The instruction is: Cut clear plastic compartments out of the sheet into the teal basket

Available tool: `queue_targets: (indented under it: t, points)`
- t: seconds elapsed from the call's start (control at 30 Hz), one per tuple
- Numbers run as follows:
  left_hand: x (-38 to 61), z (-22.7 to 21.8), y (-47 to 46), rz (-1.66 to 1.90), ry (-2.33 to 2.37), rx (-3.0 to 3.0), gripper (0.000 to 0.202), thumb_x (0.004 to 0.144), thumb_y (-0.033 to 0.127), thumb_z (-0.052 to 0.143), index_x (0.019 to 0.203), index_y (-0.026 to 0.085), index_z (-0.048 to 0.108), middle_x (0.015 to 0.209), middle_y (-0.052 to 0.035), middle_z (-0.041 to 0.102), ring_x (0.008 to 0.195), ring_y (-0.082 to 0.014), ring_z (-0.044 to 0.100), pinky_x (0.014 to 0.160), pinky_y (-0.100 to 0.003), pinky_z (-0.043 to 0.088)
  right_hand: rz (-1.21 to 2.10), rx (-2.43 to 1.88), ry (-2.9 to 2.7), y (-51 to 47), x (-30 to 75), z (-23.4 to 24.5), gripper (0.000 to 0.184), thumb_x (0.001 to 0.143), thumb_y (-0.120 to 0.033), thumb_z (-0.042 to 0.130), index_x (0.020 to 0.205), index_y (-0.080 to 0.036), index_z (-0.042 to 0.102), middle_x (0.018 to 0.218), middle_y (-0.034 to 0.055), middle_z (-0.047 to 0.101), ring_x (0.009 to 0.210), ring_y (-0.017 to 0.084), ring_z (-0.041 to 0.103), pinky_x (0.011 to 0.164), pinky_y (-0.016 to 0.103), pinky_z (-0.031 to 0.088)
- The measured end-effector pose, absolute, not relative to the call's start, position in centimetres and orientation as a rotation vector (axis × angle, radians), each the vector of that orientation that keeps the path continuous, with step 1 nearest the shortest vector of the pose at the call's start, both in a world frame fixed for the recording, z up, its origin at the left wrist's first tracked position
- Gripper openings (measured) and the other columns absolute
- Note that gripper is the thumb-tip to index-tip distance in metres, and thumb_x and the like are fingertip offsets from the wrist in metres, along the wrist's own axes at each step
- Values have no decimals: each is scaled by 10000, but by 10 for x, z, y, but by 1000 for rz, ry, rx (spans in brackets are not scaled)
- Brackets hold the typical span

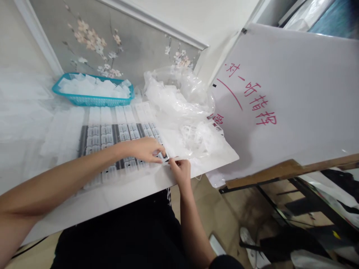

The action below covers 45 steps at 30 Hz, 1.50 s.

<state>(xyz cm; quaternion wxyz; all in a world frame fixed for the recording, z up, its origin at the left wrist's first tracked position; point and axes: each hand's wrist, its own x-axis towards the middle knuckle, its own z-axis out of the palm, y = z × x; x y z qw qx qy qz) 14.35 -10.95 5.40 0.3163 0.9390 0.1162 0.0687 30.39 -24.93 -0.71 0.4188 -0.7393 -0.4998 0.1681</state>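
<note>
My left hand (146, 149) reaches over the right end of the rows of small translucent plastic pieces (108, 140), its fingers bent and a gap showing between forefinger and thumb. Its thumb tip is close to one end of a thin white strip (166, 160). My right hand (181, 172), at the table's front edge, pinches the strip's other end between thumb and forefinger. The strip is too small to make out exactly. Dark bands lie between the rows of pieces, and my left forearm hides part of them.
A blue basket (102, 101) full of translucent white pieces stands at the back of the white table (123, 200). Right of it lies a clear plastic bag (179, 93), with a tangle of thin white scraps (199, 136) in front. A whiteboard (294, 82) with red writing leans at the right.
</note>
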Motion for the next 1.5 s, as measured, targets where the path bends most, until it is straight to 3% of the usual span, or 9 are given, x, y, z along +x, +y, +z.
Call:
queue_targets:
  t: [0.33, 0.57, 0.7, 0.83, 1.0, 1.13, 1.2, 1.3, 1.5]
  points:
    - [149, 32, -115, 294, 302, 2509, 176, 705, 314, 729, 874, 269, 750, 695, -34, 681, 643, -208, 556, 602, -287, 270, 365, -1922, -1332, -248, 305, -10, 411, 807, -344, 534, 431, -178, 530, 407, 5, 505, 469, 133, 495, 489, 254, 273]
    - [156, 23, -129, 466, 370, 2296, 142, 641, 219, 739, 583, 207, 610, 539, -13, 563, 529, -157, 486, 564, -271, 281, 242, -2002, -1398, -243, 298, -3, 343, 796, -335, 531, 483, -196, 548, 447, 18, 531, 533, 158, 504, 543, 274, 301]
    - [155, 32, -111, 842, 573, 1700, 98, 731, 275, 695, 721, 193, 643, 541, 12, 540, 464, -118, 461, 474, -233, 289, 214, -2015, -1405, -242, 296, -1, 323, 798, -329, 513, 502, -207, 550, 482, 29, 552, 585, 180, 523, 574, 285, 326]
    - [147, 47, -75, 1159, 602, 838, 224, 726, 262, 690, 662, 181, 492, 470, 75, 373, 376, -74, 401, 388, -200, 275, 249, -2003, -1368, -243, 296, -3, 312, 791, -325, 518, 510, -199, 566, 486, 29, 555, 590, 183, 524, 565, 283, 333]
    - [144, 47, -65, 1041, 539, 755, 210, 691, 221, 744, 749, 164, 551, 545, 65, 491, 401, -67, 471, 373, -189, 315, 399, -1850, -1293, -247, 304, -1, 312, 804, -327, 524, 572, -160, 649, 535, 14, 600, 578, 170, 562, 546, 255, 361]
    - [148, 40, -71, 973, 440, 827, 243, 681, 252, 792, 821, 145, 626, 672, 23, 604, 470, -66, 515, 384, -187, 346, 447, -1614, -1210, -221, 312, 29, 279, 810, -310, 541, 860, -149, 764, 781, 46, 731, 652, 177, 625, 605, 257, 446]
    - [147, 39, -68, 959, 400, 870, 267, 697, 293, 800, 857, 146, 646, 720, 7, 628, 520, -77, 544, 384, -185, 359, 413, -1487, -1213, -191, 312, 51, 314, 819, -292, 534, 992, -153, 755, 733, 34, 717, 654, 167, 627, 655, 263, 473]
    - [138, 39, -56, 983, 423, 895, 306, 718, 336, 804, 922, 164, 656, 784, 0, 651, 597, -96, 595, 411, -181, 414, 358, -1288, -1322, -136, 305, 74, 336, 881, -344, 484, 1009, -166, 739, 614, -7, 647, 662, 153, 624, 748, 273, 487]
    - [123, 32, -34, 1023, 484, 869, 307, 697, 323, 823, 882, 160, 641, 722, 15, 636, 562, -97, 593, 437, -189, 452, 452, -1132, -1320, -82, 275, 49, 396, 895, -470, 526, 1060, -159, 705, 971, 83, 745, 897, 194, 673, 825, 300, 515]
